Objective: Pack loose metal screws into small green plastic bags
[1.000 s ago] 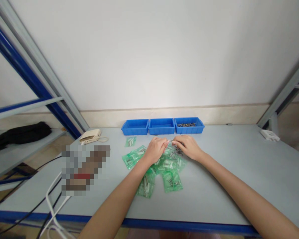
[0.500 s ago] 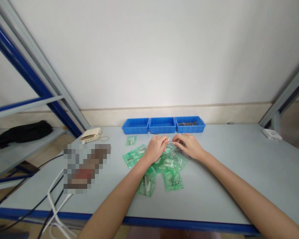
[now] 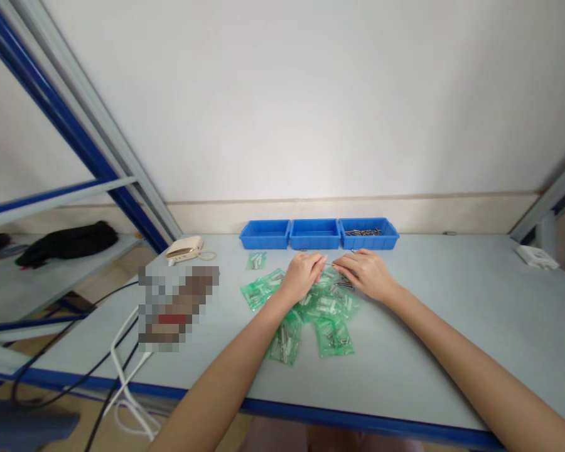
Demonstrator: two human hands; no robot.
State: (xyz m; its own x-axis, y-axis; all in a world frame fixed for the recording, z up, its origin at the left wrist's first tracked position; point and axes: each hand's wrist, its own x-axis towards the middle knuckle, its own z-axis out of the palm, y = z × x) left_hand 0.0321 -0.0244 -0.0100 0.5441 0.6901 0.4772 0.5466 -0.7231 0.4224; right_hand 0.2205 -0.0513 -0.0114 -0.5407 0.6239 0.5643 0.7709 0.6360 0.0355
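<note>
My left hand (image 3: 304, 274) is closed, its fingertips pinching something too small to make out. Facing it, the fingers of my right hand (image 3: 368, 275) close on a thin metal piece (image 3: 332, 264) that looks like a screw and points toward the left fingertips. Both hands are just above a pile of green clear plastic bags (image 3: 326, 306) holding metal screws and pale plugs. Some loose screws (image 3: 344, 284) lie under my right fingers. One small green bag (image 3: 256, 261) lies apart from the pile, at the upper left.
Three blue bins stand in a row by the wall: a left bin (image 3: 265, 242), a middle bin (image 3: 314, 241) and a right bin (image 3: 370, 242) holding several screws (image 3: 363, 231). At left are a cream device (image 3: 184, 247), a blurred-out item (image 3: 179, 311) and cables (image 3: 117, 361). A white box (image 3: 537, 257) is far right.
The view has shifted slightly, so everything sits a little further right. Both hands stay nearly in place over the bags, with fingertips facing each other.
</note>
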